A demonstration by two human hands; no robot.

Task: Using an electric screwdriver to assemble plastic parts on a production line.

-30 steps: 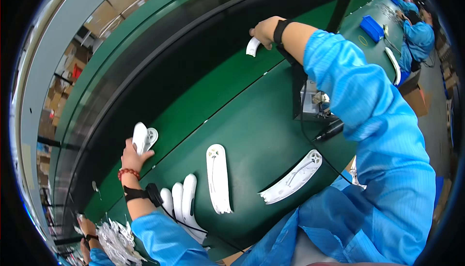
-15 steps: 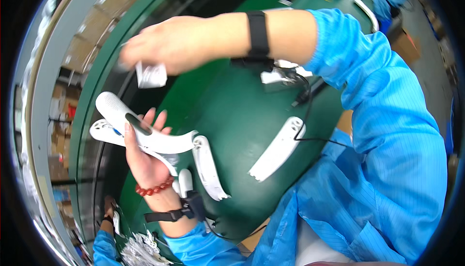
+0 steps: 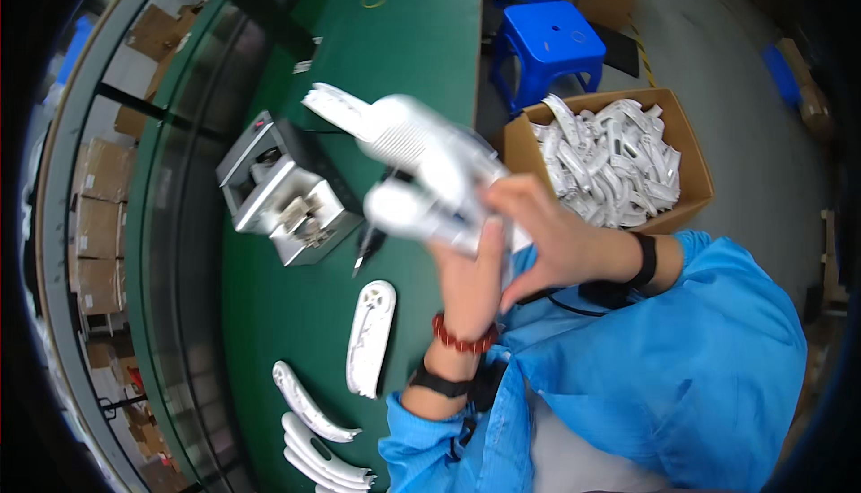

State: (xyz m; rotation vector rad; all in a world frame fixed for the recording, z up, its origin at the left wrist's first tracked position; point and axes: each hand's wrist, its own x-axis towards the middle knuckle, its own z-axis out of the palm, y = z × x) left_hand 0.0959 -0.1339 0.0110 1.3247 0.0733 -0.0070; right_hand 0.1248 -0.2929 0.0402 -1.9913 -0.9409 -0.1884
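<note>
My left hand (image 3: 466,288), with a red bead bracelet at its wrist, is closed round the lower ends of white curved plastic shells. A ribbed shell (image 3: 405,134) points up and away, and a second rounded shell (image 3: 404,210) lies just below it; both are smeared by motion. My right hand (image 3: 563,235) is at their near right side, fingers bent over the shells' edge and thumb beside my left hand. Part of what lies between the hands is hidden. Below on the green bench is a separate shell (image 3: 369,340), its inner side up.
A black and silver box-shaped machine (image 3: 291,192) stands left of the hands, with a dark thin-tipped tool (image 3: 368,246) nearby. More curved shells (image 3: 314,457) lie at the lower left. Right of the bench are a carton (image 3: 689,179) full of white shells and a blue stool (image 3: 556,40).
The view has swung right, bringing the carton and machine into sight. My right hand has come down from above the bench to the shells. The small white piece it carried is no longer visible.
</note>
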